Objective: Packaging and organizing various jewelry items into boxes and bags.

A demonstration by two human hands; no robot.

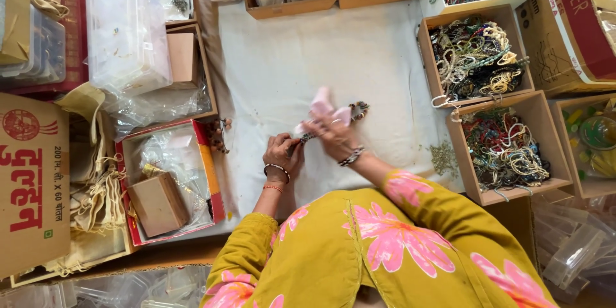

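Observation:
My left hand [282, 151] and my right hand [333, 133] meet over a white cloth [359, 64] spread on the work surface. Between them runs a beaded bracelet strand [307, 136]; both hands pinch it. The right hand also grips a pink piece of cloth [323, 106] sticking up past the fingers. A beaded end of the jewellery [358, 110] pokes out to the right of the pink cloth. Bangles sit on both wrists, and my sleeves are mustard yellow with pink flowers.
Wooden trays full of beaded bracelets [478, 58] [507, 147] stand on the right. A red-rimmed box with a small brown carton [157, 202] and plastic bags lies left. A clear plastic container [125, 35] and cardboard boxes [32, 179] crowd the left side.

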